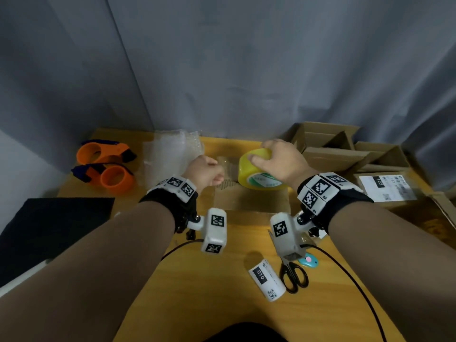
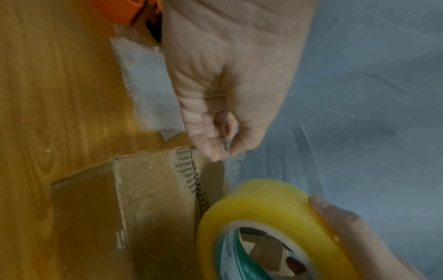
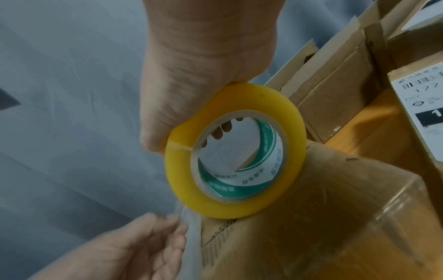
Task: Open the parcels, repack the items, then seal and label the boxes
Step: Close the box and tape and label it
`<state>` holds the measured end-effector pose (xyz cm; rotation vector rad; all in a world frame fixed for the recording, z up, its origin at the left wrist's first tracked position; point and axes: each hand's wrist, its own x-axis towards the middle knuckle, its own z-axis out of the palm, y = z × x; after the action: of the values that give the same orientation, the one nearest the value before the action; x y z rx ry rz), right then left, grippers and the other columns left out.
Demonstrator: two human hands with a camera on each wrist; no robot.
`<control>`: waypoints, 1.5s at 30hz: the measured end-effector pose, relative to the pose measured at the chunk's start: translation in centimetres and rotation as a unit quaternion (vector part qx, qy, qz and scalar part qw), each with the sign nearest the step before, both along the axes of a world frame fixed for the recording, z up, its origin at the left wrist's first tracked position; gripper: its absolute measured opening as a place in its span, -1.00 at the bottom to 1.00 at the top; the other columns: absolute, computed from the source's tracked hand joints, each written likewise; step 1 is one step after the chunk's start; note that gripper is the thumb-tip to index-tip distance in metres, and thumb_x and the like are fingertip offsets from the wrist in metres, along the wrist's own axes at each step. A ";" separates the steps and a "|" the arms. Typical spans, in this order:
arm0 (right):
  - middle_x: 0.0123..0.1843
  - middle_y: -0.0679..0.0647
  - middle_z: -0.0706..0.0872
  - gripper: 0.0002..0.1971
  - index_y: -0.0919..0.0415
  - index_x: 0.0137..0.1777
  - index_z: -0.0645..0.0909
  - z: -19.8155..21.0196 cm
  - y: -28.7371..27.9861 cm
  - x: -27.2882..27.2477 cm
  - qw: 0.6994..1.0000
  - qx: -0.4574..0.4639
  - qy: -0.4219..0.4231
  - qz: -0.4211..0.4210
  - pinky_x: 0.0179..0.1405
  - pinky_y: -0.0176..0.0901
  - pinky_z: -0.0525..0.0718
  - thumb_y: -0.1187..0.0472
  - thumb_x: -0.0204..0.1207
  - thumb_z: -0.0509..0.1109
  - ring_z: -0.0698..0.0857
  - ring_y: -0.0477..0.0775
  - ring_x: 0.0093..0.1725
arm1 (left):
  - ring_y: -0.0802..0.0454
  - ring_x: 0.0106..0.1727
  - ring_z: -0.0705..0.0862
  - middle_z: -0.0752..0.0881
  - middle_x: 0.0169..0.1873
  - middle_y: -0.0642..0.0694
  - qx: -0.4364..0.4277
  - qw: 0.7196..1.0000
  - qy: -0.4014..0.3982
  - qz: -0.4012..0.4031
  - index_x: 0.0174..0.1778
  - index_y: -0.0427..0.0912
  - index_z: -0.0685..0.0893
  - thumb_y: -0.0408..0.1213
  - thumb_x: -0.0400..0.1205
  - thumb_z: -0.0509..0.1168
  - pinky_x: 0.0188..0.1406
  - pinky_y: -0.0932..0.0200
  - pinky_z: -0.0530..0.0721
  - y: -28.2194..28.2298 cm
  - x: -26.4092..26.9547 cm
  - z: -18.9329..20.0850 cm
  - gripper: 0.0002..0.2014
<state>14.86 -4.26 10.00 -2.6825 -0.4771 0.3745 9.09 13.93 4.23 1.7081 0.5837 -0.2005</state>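
The box [image 1: 249, 193], a closed brown carton, sits mid-tabletop [image 1: 197, 292] right under both hands, its top glossy with clear tape already laid across it and a dark zigzag print showing at the far edge. The right hand [image 1: 281, 161] is wrapped over a yellow tape roll [image 1: 259, 169], thumb on the near side and fingers curled over the far rim, and the roll stands on edge against the box's top far corner. The left hand [image 1: 207, 174] pinches the loose clear tape end [image 2: 230, 151] between thumb and forefinger, just off the box's far edge; the film is thin and hard to trace back to the roll.

Off to the left lie two orange tape dispensers [image 1: 106, 166], one behind the other, and beside them a sheet of bubble wrap [image 1: 170, 154]. To the right, open cardboard boxes [image 1: 333, 149] crowd the back corner, with a labelled parcel [image 1: 385, 188] in front of them. Near the front edge sit a roll of labels [image 1: 266, 282], black scissors [image 1: 293, 275] just beside it, and a small turquoise gadget [image 1: 308, 261] touching the scissors' far side. A grey curtain [image 1: 222, 70] hangs behind.
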 end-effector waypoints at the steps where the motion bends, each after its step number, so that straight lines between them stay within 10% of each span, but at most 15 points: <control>1: 0.30 0.16 0.66 -0.38 0.13 0.43 0.53 -0.1 0.2 0.0 1.000 0.000 -0.009 -0.001 0.21 -0.01 0.62 -0.26 0.51 0.30 0.63 0.20 0.27 | 0.06 -0.26 0.67 0.68 -0.28 -0.13 -0.001 1.000 0.012 -0.006 -0.02 -0.23 0.57 -0.34 0.62 0.34 -0.12 0.23 0.72 -0.1 0.1 -0.1 -0.91; 10: 0.28 0.16 0.70 -0.41 0.07 0.44 0.53 1.4 0.4 0.0 0.994 -0.072 -0.030 0.071 0.14 -0.02 0.60 -0.30 0.61 0.09 0.64 0.22 0.26 | 0.07 -0.44 0.57 0.64 -0.45 -0.09 0.136 0.990 -0.026 -0.026 -0.24 -0.23 0.62 -0.17 0.62 0.36 -0.21 0.14 0.65 0.5 -0.1 0.8 -0.78; 14: -0.16 0.05 0.64 -0.48 0.10 0.17 0.63 2.1 -0.2 0.0 0.958 -0.245 -0.069 0.133 -0.16 -0.04 0.61 -0.25 0.66 0.01 0.64 0.13 -0.07 | 0.09 -0.47 0.52 0.60 -0.50 -0.07 0.179 0.982 -0.043 -0.048 -0.36 -0.23 0.57 -0.12 0.64 0.33 -0.26 0.22 0.53 2.3 -1.3 2.0 -0.68; 21: -0.17 0.05 0.58 -0.59 0.15 0.10 0.53 1.8 1.6 -0.7 0.956 -0.250 -0.087 0.126 -0.23 -0.07 0.57 -0.21 0.60 0.17 0.64 0.16 -0.09 | -0.25 0.17 0.67 0.72 0.10 -0.37 0.224 0.972 0.041 -0.053 0.13 -0.45 0.67 -0.11 0.67 0.27 0.18 0.01 0.56 1.6 -2.2 0.8 -0.60; 25: -0.02 0.12 0.63 -0.65 0.14 0.13 0.55 1.4 2.1 -1.1 0.975 -0.169 -0.095 0.106 -0.07 -0.02 0.59 -0.11 0.58 0.18 0.64 0.21 0.02 | -0.33 0.12 0.69 0.72 -0.04 -0.41 0.238 0.967 0.084 -0.036 0.02 -0.41 0.70 -0.03 0.66 0.25 0.09 -0.03 0.60 2.1 -2.8 -0.5 -0.58; 30: 0.12 0.13 0.61 -0.62 0.11 0.14 0.61 0.6 2.5 -0.7 0.976 -0.145 -0.126 0.097 0.18 0.05 0.53 -0.15 0.53 0.27 0.56 0.22 0.21 | -0.20 0.27 0.63 0.67 0.25 -0.27 0.214 0.972 0.100 -0.002 0.29 -0.36 0.61 0.13 0.55 0.35 0.18 0.07 0.54 2.2 -2.1 -1.9 -0.38; 38: -0.27 0.07 0.58 -0.57 0.16 -0.16 0.55 0.5 3.4 -0.6 0.968 -0.204 -0.121 0.079 -0.20 -0.08 0.45 -0.22 0.54 0.16 0.60 0.18 -0.17 | -0.23 0.22 0.65 0.68 0.24 -0.26 0.195 0.971 0.136 0.006 0.31 -0.34 0.60 0.20 0.48 0.39 0.10 0.03 0.59 2.3 -1.0 -3.4 -0.31; 45: -0.07 0.13 0.68 -0.64 0.12 -0.07 0.55 0.4 4.8 -1.1 0.962 -0.200 -0.151 0.108 -0.10 -0.02 0.37 -0.18 0.58 0.20 0.64 0.23 0.07 | -0.28 0.21 0.66 0.68 0.23 -0.32 0.169 0.971 0.169 -0.004 0.31 -0.39 0.60 0.15 0.52 0.36 0.24 -0.05 0.61 3.3 -0.3 -3.5 -0.33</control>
<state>13.76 0.49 10.38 -3.1085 -0.8720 0.1250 8.77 17.26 0.70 2.0229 0.9047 -0.4230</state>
